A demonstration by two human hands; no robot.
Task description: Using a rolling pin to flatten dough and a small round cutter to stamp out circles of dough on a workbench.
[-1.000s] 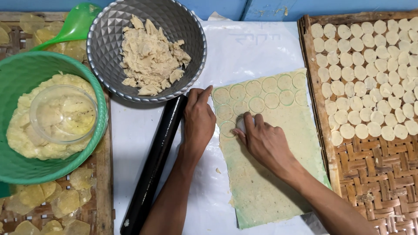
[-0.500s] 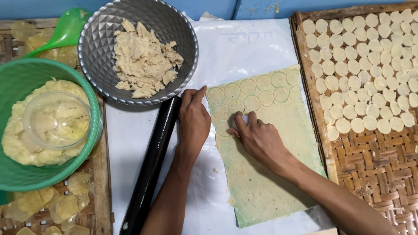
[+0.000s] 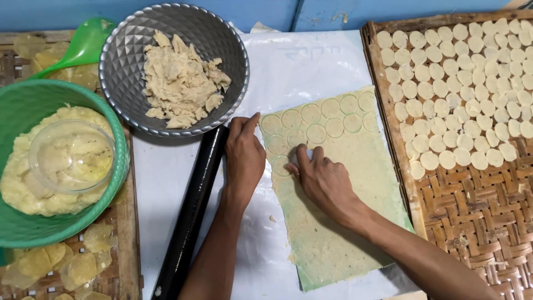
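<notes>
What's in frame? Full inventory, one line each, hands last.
dough sheet: one, pale green-beige, on the white plastic, circles pressed in its top end
white plastic sheet: one, centre
rolling pin: one, black, left of the hands
metal bowl: one, grey, dough scraps inside, top
green basin: one, dough and a clear bowl inside, left
green scoop: one, top left
woven tray: one, brown, right
dough discs: many, pale, on the tray
left hand: flat at the sheet's left edge
right hand: pressing on the sheet
</notes>
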